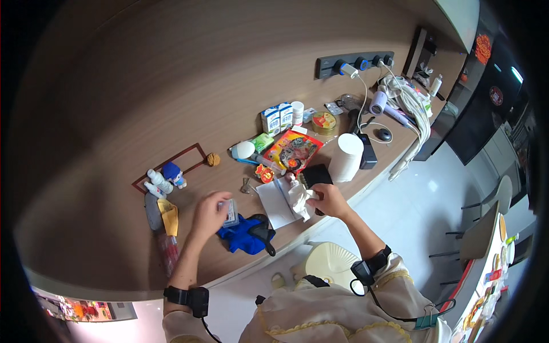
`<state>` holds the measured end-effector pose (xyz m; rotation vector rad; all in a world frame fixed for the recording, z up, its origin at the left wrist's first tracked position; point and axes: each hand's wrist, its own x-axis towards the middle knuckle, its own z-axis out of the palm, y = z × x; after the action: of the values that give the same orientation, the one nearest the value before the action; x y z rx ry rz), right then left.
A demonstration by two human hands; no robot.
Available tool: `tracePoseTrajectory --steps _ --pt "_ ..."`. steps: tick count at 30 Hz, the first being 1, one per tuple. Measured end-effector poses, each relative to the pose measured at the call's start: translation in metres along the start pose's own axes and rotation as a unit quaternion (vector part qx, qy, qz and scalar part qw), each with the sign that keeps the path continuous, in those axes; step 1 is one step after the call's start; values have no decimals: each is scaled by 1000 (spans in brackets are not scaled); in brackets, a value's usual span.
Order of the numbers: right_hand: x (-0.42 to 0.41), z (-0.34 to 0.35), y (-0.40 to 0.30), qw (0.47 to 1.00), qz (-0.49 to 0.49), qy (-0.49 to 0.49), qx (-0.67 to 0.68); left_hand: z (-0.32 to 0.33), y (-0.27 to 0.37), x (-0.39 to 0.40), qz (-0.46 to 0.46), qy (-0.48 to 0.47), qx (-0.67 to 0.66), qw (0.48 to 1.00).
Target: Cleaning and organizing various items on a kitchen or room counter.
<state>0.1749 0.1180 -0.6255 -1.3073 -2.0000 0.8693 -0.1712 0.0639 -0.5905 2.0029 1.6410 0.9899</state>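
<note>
My right hand point(329, 200) pinches a crumpled white tissue point(300, 198) above a sheet of white paper point(274, 206) near the desk's front edge. A black wallet-like item point(316, 175) lies just behind that hand. My left hand point(213, 212), slightly blurred, has its fingers at a small clear plastic case point(232, 213); whether they grip it is not plain. A bundled blue cloth point(244, 235) with a black part lies in front of the case. Beyond the paper are a red pouch-shaped ornament point(264, 173), a metal clip point(246, 186) and a colourful food packet point(294, 150).
A white paper roll point(346, 157) stands at the right beside a black box point(367, 152). Milk cartons point(278, 118) and a round tin point(324, 123) stand near the wall. Cables hang from a power strip point(355, 64). Small bottles point(159, 182) and a grey pouch point(152, 211) lie left.
</note>
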Motion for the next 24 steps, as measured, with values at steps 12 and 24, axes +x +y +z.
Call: tracePoseTrajectory --steps 12,24 --pt "-18 32 -18 993 -37 20 110 110 47 12 -56 -212 -313 924" --pt "-5 -78 17 910 -55 383 -152 96 16 -7 34 -72 -33 996"
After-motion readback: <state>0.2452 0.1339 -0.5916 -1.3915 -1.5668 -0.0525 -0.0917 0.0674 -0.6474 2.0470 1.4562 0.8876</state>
